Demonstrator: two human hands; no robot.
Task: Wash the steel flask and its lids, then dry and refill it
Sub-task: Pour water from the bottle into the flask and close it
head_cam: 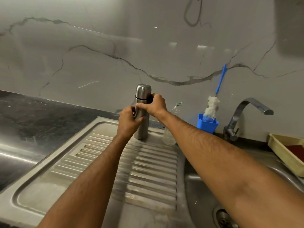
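Both hands, left hand (127, 121) and right hand (153, 105), have fingers curled around the upright, capped steel flask (141, 112), hiding its middle.

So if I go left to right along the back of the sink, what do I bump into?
Flask → clear bottle → blue cup holding the brush → tap → yellow tray.

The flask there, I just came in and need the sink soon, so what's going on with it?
A person holds the steel flask upright with both hands at the back of the steel draining board, its cap on. The left hand grips the body and the right hand grips it just below the cap. Beside it stand a clear plastic bottle and a bottle brush in a blue holder. No water visibly runs from the tap.
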